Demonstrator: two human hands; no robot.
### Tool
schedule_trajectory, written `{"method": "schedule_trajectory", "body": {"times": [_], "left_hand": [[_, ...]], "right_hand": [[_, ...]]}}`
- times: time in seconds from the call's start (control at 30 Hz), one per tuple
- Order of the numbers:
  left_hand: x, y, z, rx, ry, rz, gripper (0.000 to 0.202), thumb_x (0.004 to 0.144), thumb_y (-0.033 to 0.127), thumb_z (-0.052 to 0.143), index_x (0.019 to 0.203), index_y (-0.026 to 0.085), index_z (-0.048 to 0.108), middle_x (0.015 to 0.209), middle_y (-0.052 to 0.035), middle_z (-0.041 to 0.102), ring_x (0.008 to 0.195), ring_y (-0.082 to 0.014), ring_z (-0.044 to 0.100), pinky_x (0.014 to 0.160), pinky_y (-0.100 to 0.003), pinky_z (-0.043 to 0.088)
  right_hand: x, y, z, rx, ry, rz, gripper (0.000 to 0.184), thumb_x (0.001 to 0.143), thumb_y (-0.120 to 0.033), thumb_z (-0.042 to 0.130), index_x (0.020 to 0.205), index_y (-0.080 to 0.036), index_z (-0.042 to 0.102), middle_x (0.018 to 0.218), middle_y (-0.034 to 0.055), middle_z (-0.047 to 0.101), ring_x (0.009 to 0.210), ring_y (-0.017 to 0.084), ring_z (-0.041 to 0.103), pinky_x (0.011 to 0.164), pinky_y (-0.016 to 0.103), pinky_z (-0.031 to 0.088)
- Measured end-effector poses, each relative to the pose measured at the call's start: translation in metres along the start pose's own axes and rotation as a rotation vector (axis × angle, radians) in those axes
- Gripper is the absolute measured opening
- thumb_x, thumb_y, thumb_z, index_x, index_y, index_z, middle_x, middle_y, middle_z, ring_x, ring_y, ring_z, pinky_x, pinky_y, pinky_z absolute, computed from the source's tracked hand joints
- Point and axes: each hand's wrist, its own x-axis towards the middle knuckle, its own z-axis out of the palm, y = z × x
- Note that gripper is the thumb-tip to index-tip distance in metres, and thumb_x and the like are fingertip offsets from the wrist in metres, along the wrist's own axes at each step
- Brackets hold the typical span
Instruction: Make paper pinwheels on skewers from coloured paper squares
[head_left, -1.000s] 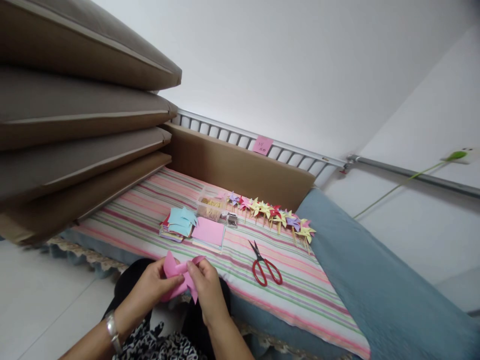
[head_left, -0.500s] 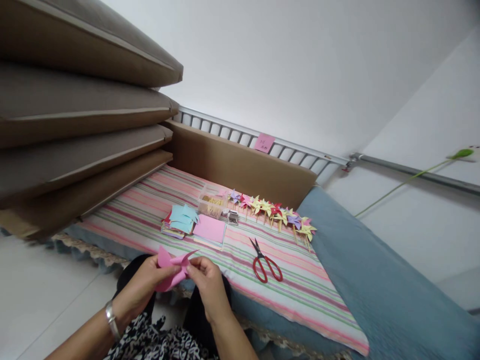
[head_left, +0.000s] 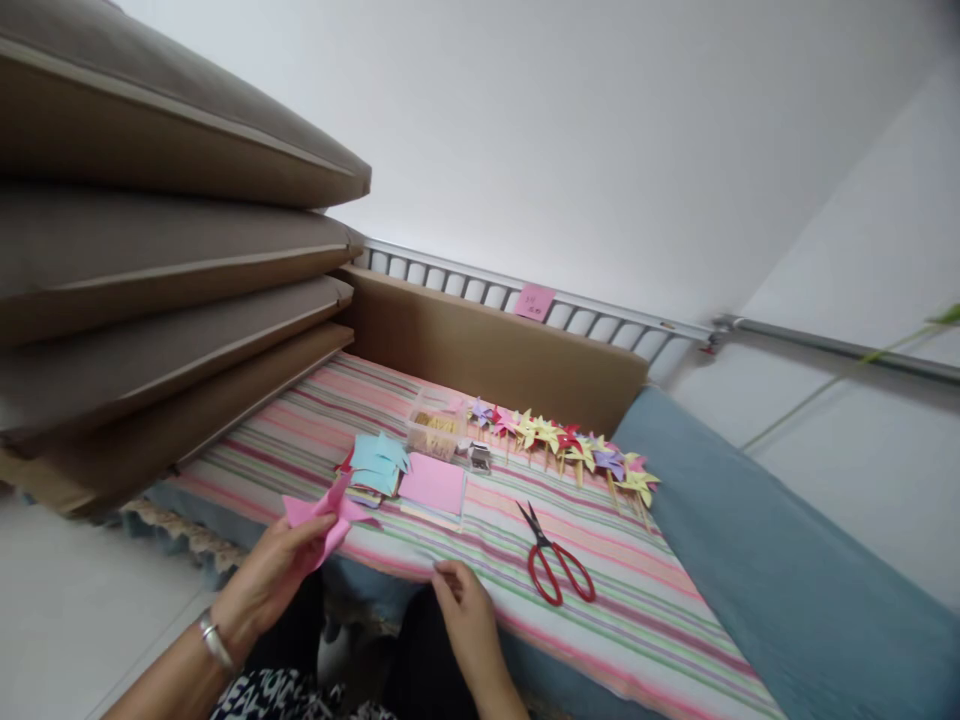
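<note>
My left hand (head_left: 274, 575) grips a pink paper pinwheel (head_left: 335, 515) by its centre, thumb on top, its folded points sticking out around the fingers. Apart from it, my right hand (head_left: 465, 605) hovers over the cloth's front edge with fingers loosely curled and nothing visible in them. Beyond the hands lie a stack of light-blue cut paper pieces (head_left: 377, 462) and a pile of square paper sheets, pink on top (head_left: 433, 484). Red-handled scissors (head_left: 551, 560) rest to the right, blades partly apart.
A clear plastic box (head_left: 433, 428) of small yellowish pieces stands behind the paper, beside a small open case (head_left: 478, 457). Finished pinwheels on sticks (head_left: 559, 440) lie in a row near the brown board (head_left: 487, 345). Stacked cushions (head_left: 172, 240) rise at the left.
My right hand has let go of the pink pinwheel and moved right, away from it. My left hand has carried the pinwheel slightly left. The view has shifted a little.
</note>
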Motion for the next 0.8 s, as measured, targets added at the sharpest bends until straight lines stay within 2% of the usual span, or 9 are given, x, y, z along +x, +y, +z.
{"method": "schedule_trajectory", "body": {"times": [0.07,0.13,0.23,0.33,0.53,0.67,0.8], "left_hand": [[0.004,0.010,-0.004,-0.072,0.047,0.033,0.010,0.065,0.010,0.073,0.073,0.013,0.069,0.070,-0.0033,0.070,0.064,-0.0131,0.063,0.071,-0.024,0.052],[0.007,0.016,-0.007,-0.133,0.072,0.042,0.009,0.066,0.006,0.070,0.072,0.013,0.068,0.069,-0.0034,0.070,0.065,-0.0140,0.064,0.074,-0.028,0.054],[0.010,0.021,-0.012,-0.221,0.074,0.022,0.007,0.071,0.005,0.066,0.070,0.011,0.068,0.069,-0.0050,0.070,0.067,-0.0153,0.065,0.079,-0.034,0.055],[0.012,0.023,-0.019,-0.279,0.071,-0.006,0.008,0.074,0.005,0.063,0.070,0.009,0.068,0.072,-0.0071,0.071,0.072,-0.0173,0.067,0.083,-0.036,0.055],[0.013,0.021,-0.036,-0.319,0.085,-0.057,0.009,0.076,0.003,0.061,0.073,0.008,0.068,0.077,-0.0098,0.071,0.078,-0.0203,0.068,0.085,-0.037,0.055],[0.016,0.015,-0.053,-0.305,0.140,-0.117,0.012,0.075,0.002,0.060,0.078,0.011,0.067,0.082,-0.0097,0.071,0.080,-0.0226,0.068,0.079,-0.039,0.058],[0.022,0.014,-0.077,-0.304,0.165,-0.145,0.018,0.076,0.005,0.057,0.087,0.015,0.067,0.085,-0.0079,0.071,0.083,-0.0240,0.068,0.073,-0.038,0.060]], "right_hand": [[-0.007,0.037,-0.001,-0.184,0.018,-0.073,0.017,0.081,-0.029,0.054,0.086,-0.018,0.065,0.087,0.0091,0.067,0.086,0.025,0.063,0.079,0.036,0.048],[-0.016,0.065,0.001,-0.327,0.052,-0.205,0.013,0.080,-0.025,0.054,0.084,-0.020,0.066,0.088,0.0088,0.068,0.087,0.025,0.062,0.080,0.038,0.048],[-0.030,0.083,0.009,-0.443,0.073,-0.415,0.017,0.082,-0.019,0.050,0.084,-0.023,0.066,0.095,0.0082,0.067,0.091,0.025,0.060,0.082,0.040,0.046],[-0.036,0.079,0.018,-0.487,0.125,-0.487,0.020,0.083,-0.016,0.047,0.084,-0.024,0.064,0.095,0.0077,0.066,0.090,0.025,0.060,0.080,0.041,0.046],[-0.036,0.053,0.020,-0.523,0.134,-0.509,0.019,0.083,-0.014,0.047,0.084,-0.024,0.063,0.090,0.0061,0.066,0.086,0.024,0.059,0.078,0.040,0.045],[-0.036,0.031,0.024,-0.562,0.052,-0.535,0.021,0.081,-0.009,0.046,0.085,-0.024,0.060,0.086,0.0046,0.065,0.083,0.022,0.058,0.074,0.037,0.043],[-0.032,0.013,0.040,-0.565,-0.003,-0.564,0.021,0.075,-0.006,0.048,0.084,-0.022,0.057,0.084,0.0030,0.064,0.080,0.020,0.057,0.070,0.034,0.041]]}}
